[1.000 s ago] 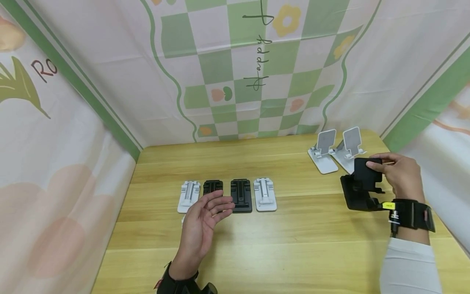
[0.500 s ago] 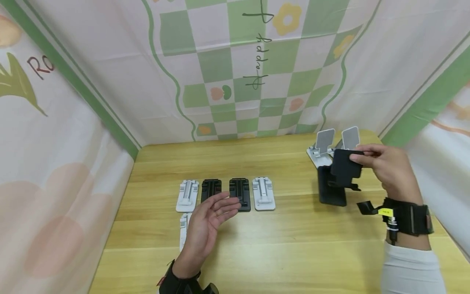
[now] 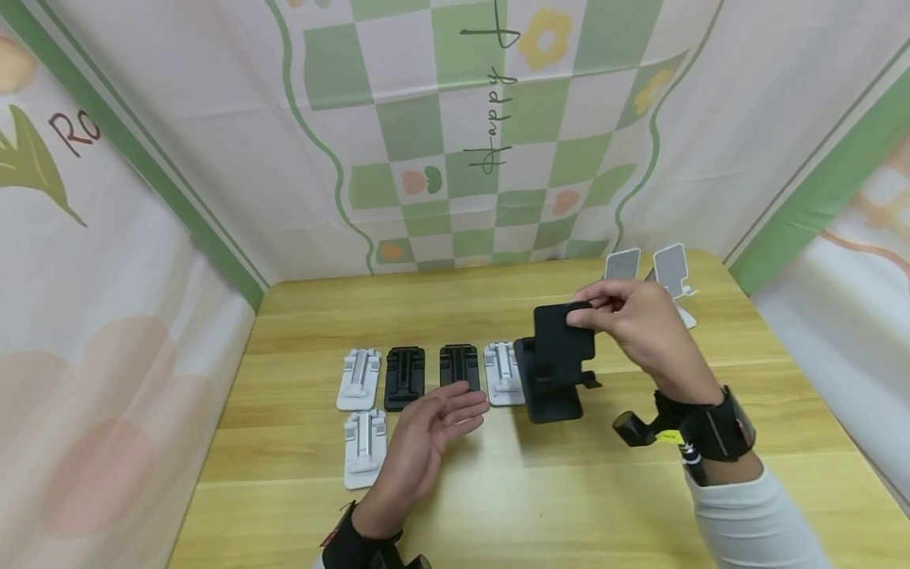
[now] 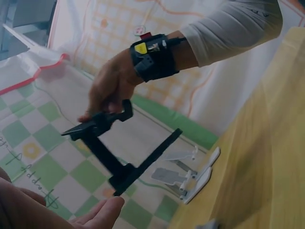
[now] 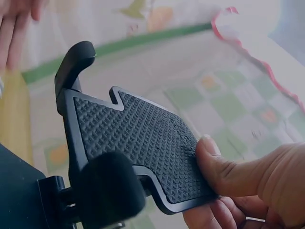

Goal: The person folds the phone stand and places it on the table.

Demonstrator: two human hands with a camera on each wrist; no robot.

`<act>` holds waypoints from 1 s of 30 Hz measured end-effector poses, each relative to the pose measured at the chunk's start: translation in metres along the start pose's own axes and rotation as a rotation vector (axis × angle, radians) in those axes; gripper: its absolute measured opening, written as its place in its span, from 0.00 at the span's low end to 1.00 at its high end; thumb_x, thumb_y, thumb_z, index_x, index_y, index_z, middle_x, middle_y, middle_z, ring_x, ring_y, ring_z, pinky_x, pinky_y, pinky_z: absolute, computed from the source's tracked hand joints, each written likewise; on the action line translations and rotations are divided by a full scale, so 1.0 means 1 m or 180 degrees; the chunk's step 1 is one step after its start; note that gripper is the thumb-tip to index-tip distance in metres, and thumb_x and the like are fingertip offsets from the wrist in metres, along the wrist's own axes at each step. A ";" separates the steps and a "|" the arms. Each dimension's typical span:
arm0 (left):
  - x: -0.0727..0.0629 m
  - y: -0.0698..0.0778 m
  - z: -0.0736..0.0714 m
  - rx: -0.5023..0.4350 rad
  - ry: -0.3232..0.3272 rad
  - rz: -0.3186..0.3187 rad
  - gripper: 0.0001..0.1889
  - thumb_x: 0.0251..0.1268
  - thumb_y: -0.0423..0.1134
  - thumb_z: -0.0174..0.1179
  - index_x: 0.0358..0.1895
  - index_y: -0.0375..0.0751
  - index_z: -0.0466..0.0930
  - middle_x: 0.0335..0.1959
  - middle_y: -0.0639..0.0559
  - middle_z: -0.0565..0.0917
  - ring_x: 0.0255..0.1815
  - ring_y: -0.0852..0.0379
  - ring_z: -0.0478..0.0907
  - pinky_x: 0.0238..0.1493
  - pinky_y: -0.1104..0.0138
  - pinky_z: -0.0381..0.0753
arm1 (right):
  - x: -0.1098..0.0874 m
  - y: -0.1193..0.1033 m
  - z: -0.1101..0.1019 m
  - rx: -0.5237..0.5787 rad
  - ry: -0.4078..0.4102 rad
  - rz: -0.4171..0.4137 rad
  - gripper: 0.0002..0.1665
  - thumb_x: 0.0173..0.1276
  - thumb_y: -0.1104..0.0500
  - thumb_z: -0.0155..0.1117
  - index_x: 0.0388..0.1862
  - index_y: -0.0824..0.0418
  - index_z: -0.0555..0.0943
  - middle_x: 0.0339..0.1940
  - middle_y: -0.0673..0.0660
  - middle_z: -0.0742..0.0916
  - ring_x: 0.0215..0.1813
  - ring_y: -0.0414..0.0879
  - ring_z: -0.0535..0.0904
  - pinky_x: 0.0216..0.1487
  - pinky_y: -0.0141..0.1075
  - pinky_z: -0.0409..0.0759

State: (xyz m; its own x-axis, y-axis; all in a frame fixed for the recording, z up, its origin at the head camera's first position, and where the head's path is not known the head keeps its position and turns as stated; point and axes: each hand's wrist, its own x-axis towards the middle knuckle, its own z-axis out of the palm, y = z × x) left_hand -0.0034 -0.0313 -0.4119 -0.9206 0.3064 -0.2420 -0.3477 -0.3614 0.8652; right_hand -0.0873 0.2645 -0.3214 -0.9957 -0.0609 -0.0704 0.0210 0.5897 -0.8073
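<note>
My right hand pinches the upper plate of an unfolded black phone stand between thumb and fingers. In the left wrist view the black stand is in the air, its arm and base extended. Close up in the right wrist view, my thumb lies on the edge of its textured plate. My left hand holds nothing; its fingers are extended and the palm is turned inward. Its fingertips overlap the lower edge of a folded black phone stand. A folded white phone stand lies just left of the held one.
Also lying folded on the wooden table are a black stand, a white stand and, nearer me, another white stand. Two unfolded white stands stand at the back right. A patterned cloth hangs behind the table.
My right hand has carried the unfolded black stand leftward from beside the white stands to near the folded row. My left hand has shifted slightly right, uncovering the nearer white stand.
</note>
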 end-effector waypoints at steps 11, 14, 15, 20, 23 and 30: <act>0.004 -0.006 0.010 0.0226 0.0074 -0.0261 0.28 0.79 0.33 0.51 0.75 0.23 0.60 0.67 0.31 0.76 0.58 0.54 0.82 0.59 0.68 0.85 | -0.012 -0.035 0.042 0.0235 -0.0114 -0.0159 0.17 0.62 0.39 0.76 0.42 0.48 0.88 0.38 0.51 0.89 0.40 0.48 0.82 0.40 0.34 0.82; 0.004 -0.008 0.010 0.0199 0.0114 -0.0238 0.29 0.77 0.30 0.53 0.75 0.22 0.58 0.66 0.29 0.77 0.59 0.52 0.83 0.56 0.69 0.86 | -0.015 -0.038 0.045 0.0214 -0.0107 -0.0193 0.16 0.62 0.39 0.76 0.40 0.47 0.89 0.38 0.50 0.89 0.40 0.48 0.82 0.40 0.35 0.82; 0.005 -0.009 0.009 0.0193 0.0129 -0.0250 0.29 0.76 0.30 0.54 0.75 0.22 0.58 0.66 0.28 0.77 0.60 0.51 0.83 0.56 0.69 0.87 | -0.015 -0.039 0.046 0.0217 -0.0109 -0.0199 0.16 0.62 0.39 0.76 0.40 0.46 0.89 0.38 0.50 0.89 0.40 0.48 0.82 0.40 0.35 0.82; 0.007 -0.011 0.007 0.0218 0.0167 -0.0301 0.29 0.75 0.28 0.55 0.74 0.21 0.59 0.69 0.29 0.74 0.65 0.47 0.80 0.58 0.67 0.86 | -0.017 -0.043 0.050 0.0263 -0.0115 -0.0225 0.16 0.61 0.39 0.76 0.39 0.46 0.89 0.38 0.49 0.90 0.39 0.48 0.82 0.39 0.35 0.82; 0.007 -0.012 0.006 0.0263 0.0231 -0.0330 0.28 0.75 0.27 0.53 0.74 0.22 0.61 0.70 0.30 0.75 0.63 0.50 0.81 0.55 0.68 0.87 | -0.016 -0.045 0.054 0.0284 -0.0122 -0.0250 0.14 0.62 0.41 0.77 0.40 0.46 0.89 0.38 0.49 0.90 0.39 0.48 0.82 0.38 0.35 0.82; 0.005 -0.008 0.004 0.0321 0.0346 -0.0310 0.25 0.74 0.26 0.53 0.72 0.22 0.65 0.66 0.32 0.80 0.50 0.59 0.85 0.41 0.76 0.87 | -0.011 -0.042 0.061 0.0401 -0.0352 -0.0443 0.22 0.63 0.46 0.77 0.54 0.50 0.85 0.52 0.51 0.87 0.52 0.48 0.82 0.53 0.38 0.87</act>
State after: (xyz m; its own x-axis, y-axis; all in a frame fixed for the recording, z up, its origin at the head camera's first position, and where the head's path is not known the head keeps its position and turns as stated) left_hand -0.0043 -0.0229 -0.4181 -0.8992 0.2366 -0.3681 -0.4216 -0.2430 0.8737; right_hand -0.0714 0.1916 -0.3227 -0.9739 -0.2266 -0.0114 -0.0977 0.4645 -0.8802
